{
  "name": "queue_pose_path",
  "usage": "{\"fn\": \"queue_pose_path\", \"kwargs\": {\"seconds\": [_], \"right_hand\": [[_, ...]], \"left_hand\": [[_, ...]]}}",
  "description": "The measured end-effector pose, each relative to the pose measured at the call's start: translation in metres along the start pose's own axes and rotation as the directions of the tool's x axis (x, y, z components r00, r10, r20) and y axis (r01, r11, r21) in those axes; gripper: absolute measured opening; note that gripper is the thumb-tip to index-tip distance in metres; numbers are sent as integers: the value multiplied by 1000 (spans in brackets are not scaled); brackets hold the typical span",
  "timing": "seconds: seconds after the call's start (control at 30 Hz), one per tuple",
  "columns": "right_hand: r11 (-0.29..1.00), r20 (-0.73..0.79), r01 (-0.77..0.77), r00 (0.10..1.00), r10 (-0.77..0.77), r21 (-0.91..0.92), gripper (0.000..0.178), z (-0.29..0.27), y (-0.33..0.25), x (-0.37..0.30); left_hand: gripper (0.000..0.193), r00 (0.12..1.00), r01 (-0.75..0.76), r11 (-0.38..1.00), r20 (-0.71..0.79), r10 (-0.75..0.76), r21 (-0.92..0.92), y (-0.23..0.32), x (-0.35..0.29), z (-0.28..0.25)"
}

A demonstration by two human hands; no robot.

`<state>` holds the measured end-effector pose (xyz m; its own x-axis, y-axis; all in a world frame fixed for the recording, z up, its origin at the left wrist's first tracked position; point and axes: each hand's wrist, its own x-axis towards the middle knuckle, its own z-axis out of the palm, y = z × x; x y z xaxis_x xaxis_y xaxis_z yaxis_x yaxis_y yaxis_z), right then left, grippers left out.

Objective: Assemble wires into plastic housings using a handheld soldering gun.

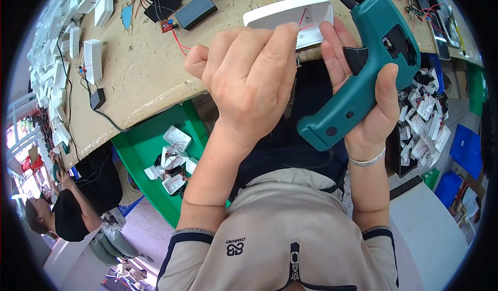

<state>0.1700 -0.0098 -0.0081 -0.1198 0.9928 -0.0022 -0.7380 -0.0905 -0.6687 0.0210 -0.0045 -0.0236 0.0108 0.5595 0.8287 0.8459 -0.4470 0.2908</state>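
My right hand (381, 104) holds a teal pistol-grip power drill (337, 107), its thumb wrapped over the handle and its fingers stretched past the black trigger. The drill's dark chuck and thin bit point up and away to the far side. My left hand (249, 81) is closed, thumb and forefinger pinched together in front of a white plastic housing (270, 13). What the pinch holds, if anything, is hidden. Open side toward me, the housing stands at the table's near edge with a red wire inside. The fingertips of my right hand are beside its right end.
Black boxes (196, 11) and wired parts lie across the worktable (155, 73). White housings (57, 78) pile up on the left. A green bin (140, 140) below holds several housings; more fill a crate (423, 120) at right. Another person (72, 213) works at far left.
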Motion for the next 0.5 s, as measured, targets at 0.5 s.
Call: {"fn": "queue_pose_path", "kwargs": {"seconds": [0.5], "right_hand": [[1000, -22, -24, 999, 24, 0, 60, 3, 0, 1]], "left_hand": [[4, 975, -37, 963, 223, -24, 266, -6, 20, -6]]}}
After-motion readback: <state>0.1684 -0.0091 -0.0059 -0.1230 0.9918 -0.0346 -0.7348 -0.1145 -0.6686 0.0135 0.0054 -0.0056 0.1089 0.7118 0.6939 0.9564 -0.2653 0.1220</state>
